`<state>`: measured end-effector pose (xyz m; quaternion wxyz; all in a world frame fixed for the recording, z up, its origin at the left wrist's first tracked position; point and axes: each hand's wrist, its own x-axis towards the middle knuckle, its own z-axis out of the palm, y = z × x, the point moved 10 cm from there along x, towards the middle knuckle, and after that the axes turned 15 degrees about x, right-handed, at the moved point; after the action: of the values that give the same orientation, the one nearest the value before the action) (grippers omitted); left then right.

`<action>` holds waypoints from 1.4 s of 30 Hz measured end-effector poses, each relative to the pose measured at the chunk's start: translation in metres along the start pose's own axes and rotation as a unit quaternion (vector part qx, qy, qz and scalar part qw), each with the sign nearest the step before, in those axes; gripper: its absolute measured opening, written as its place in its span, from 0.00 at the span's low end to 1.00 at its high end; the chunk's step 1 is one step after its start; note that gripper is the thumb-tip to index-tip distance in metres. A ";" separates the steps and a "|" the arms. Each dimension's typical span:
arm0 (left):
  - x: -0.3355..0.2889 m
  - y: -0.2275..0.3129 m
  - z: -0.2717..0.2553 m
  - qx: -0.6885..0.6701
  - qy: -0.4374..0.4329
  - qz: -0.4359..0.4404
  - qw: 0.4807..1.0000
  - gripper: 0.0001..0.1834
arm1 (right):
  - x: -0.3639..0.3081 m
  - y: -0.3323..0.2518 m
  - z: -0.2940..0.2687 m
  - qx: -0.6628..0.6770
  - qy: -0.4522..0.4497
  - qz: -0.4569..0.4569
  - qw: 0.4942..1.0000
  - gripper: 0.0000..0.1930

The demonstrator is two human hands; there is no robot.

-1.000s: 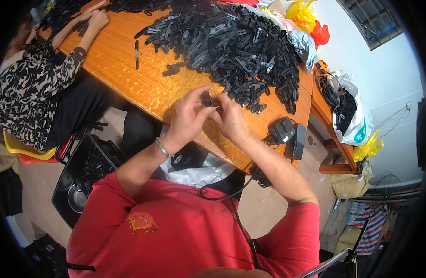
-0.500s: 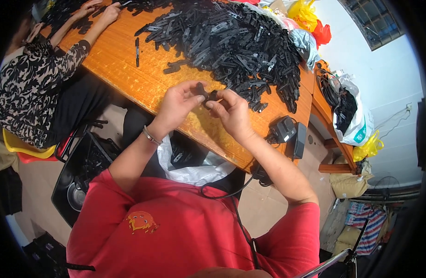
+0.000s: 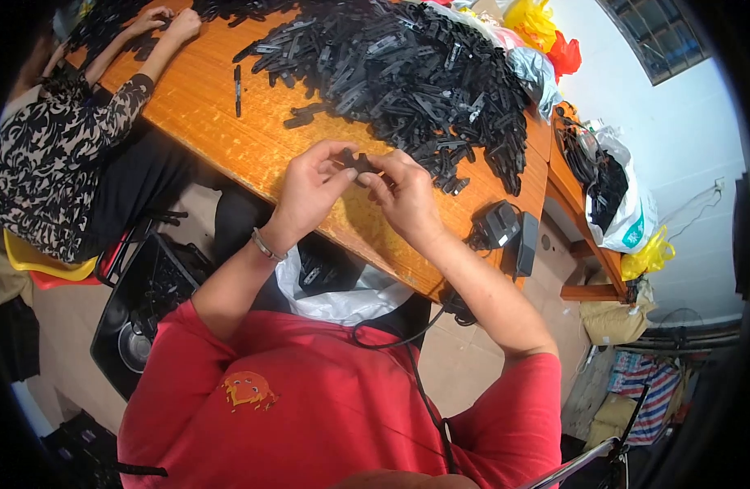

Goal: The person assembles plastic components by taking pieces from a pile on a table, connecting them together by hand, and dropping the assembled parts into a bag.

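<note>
My left hand (image 3: 311, 189) and my right hand (image 3: 409, 196) meet over the near edge of the wooden table. Between their fingertips is a small black plastic piece (image 3: 358, 162), pinched from both sides. Fingers cover its ends, so whether it is one part or two joined parts I cannot tell. Beyond my hands spreads a large heap of long, narrow black plastic parts (image 3: 391, 69). A few loose parts (image 3: 304, 115) lie at the heap's near left side.
A black marker pen (image 3: 238, 91) lies on the table (image 3: 204, 122). At left, another person's hands (image 3: 179, 28) handle black parts. Black power adapters (image 3: 497, 226) sit at the table's right corner. A white bag (image 3: 342, 306) hangs below the edge, and a black bin (image 3: 122, 326) stands lower left.
My hands have come slightly closer together. The black piece showed a gap at its middle before; now it looks continuous between my fingers. The other person's hands have shifted a little left.
</note>
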<state>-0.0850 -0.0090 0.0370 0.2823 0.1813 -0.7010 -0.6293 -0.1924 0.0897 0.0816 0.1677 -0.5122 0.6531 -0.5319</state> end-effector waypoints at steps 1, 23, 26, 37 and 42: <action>-0.002 -0.001 0.000 -0.013 0.011 -0.002 1.000 0.22 | 0.000 -0.001 0.001 -0.005 0.004 -0.011 1.000 0.13; -0.033 0.026 0.006 0.150 0.053 0.103 0.982 0.15 | -0.016 0.011 0.021 -0.050 -0.062 0.012 0.997 0.18; -0.039 0.019 0.006 0.123 0.021 0.075 0.989 0.14 | -0.021 0.004 0.019 -0.056 -0.059 0.033 0.996 0.18; -0.068 0.032 0.004 0.350 -0.128 0.157 0.915 0.14 | -0.014 0.045 -0.088 -0.334 -0.040 0.024 0.941 0.10; -0.019 0.015 0.020 0.368 -0.083 0.160 0.912 0.13 | -0.002 0.073 -0.064 -0.400 -0.079 0.063 0.911 0.16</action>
<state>-0.0815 0.0200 0.0479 0.2330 0.1051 -0.9234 -0.2864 -0.2763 0.1181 0.0419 0.0333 -0.5345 0.8267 -0.1725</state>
